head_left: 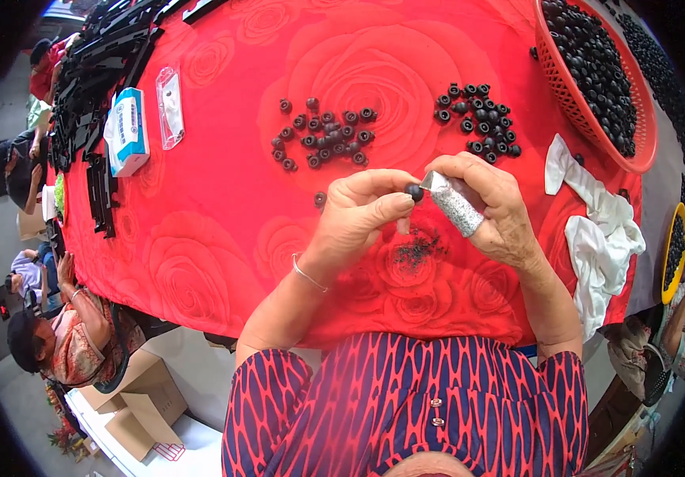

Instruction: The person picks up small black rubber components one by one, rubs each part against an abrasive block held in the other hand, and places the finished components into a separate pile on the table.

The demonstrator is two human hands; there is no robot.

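My left hand [356, 213] pinches a small round black plastic part [415, 191] between thumb and forefinger. In my right hand [497, 203] is a trimming knife [457, 211], its handle wrapped in speckled silvery-white material. The short metal blade points at the black part and is at or very near its edge; actual contact is too small to tell. Beneath both hands, black shavings [417, 250] lie scattered on the red cloth. Beyond them are two loose groups of similar parts, a left group [326, 139] and a right group [481, 119]. One single part [320, 199] sits beside my left hand.
A red basket [545, 60] heaped with black parts stands at far right. White crumpled cloth [597, 230] lies right of my arm. Far left are a tissue pack [127, 131], a clear plastic case [170, 107] and piled long black pieces [100, 87]. Other people sit along the left.
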